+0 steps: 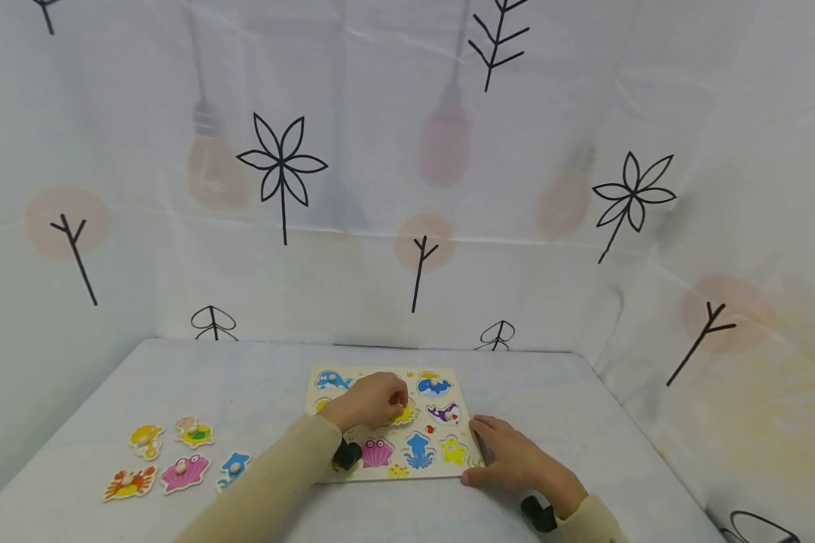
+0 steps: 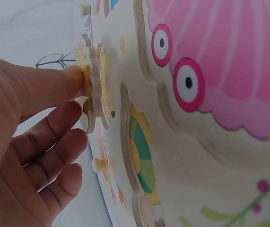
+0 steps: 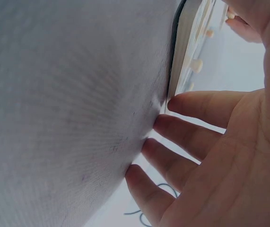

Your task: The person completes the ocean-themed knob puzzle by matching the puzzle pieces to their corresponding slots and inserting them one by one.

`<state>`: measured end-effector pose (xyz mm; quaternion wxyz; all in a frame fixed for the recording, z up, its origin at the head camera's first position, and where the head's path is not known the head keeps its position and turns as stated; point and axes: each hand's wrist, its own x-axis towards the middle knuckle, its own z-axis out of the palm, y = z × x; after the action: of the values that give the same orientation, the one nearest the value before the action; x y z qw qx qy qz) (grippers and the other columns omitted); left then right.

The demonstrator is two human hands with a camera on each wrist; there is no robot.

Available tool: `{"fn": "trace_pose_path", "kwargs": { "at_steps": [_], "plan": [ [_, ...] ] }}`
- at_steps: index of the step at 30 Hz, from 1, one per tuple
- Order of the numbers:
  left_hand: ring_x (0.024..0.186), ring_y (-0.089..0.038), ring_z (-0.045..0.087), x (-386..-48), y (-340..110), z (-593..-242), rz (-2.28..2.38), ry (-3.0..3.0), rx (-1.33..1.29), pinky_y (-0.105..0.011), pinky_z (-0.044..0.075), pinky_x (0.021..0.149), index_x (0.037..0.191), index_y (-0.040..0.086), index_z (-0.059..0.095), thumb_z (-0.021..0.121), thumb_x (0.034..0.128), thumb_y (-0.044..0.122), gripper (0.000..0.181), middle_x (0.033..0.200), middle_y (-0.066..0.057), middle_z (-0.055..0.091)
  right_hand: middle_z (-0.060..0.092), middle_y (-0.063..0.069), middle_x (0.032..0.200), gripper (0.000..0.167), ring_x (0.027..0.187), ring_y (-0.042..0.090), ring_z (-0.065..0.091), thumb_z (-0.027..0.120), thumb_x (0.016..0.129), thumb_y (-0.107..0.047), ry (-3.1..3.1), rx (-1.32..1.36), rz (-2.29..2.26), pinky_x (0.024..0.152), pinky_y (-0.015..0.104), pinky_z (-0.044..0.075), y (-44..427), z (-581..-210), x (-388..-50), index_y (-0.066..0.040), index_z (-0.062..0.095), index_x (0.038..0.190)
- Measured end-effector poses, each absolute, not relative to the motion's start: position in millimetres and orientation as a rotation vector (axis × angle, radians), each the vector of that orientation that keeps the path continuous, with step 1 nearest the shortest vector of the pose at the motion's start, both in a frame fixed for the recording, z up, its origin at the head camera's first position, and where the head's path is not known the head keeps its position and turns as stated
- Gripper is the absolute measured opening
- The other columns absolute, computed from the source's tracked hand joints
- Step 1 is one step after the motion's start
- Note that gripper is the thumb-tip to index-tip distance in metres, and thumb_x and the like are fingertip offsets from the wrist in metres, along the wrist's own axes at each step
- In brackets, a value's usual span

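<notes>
My left hand (image 1: 369, 400) is over the middle of a wooden puzzle board (image 1: 407, 473), pinching a yellow puzzle piece (image 2: 88, 87) between thumb and finger. That piece stands just off the board, in front of a recess with a matching yellow picture; its knob is hidden by the fingertips. The other fingers of this hand curl loosely below. My right hand (image 1: 516, 456) rests on the table at the board's right side. Its fingers are spread and nearly straight, the index fingertip (image 3: 175, 103) touching or very near the board's edge, the thumb at the near right corner.
Left of the board lie several loose pieces: a crab (image 1: 130, 483), a pink shell (image 1: 185, 473), a blue squid (image 1: 234, 467), a yellow piece (image 1: 146, 440) and a green-and-yellow piece (image 1: 194, 432). Knobbed pieces, such as a blue whale (image 1: 434, 385), sit in the board. Printed cloth (image 1: 353, 286) hangs behind.
</notes>
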<state>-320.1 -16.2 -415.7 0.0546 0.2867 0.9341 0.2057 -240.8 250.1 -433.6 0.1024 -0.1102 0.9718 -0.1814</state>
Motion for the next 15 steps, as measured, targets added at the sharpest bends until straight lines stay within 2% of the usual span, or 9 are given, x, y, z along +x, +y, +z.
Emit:
{"fn": "trace_pose_path", "kwargs": {
  "at_steps": [15],
  "plan": [
    [0.078,-0.012,0.052,-328.8,-8.3,-420.4,0.659,2.791,0.78,-0.026,0.044,0.069,0.087,0.02,0.065,0.069,0.0878,0.019,0.004,0.081,0.006,0.055,0.036,0.013,0.148,0.102,0.136,0.036,0.032,0.076,0.064,-0.064,2.872,-0.309,-0.521,0.105,0.057,0.028,248.8,-434.4,-242.1,-0.008,0.043,0.142]
  ]
}}
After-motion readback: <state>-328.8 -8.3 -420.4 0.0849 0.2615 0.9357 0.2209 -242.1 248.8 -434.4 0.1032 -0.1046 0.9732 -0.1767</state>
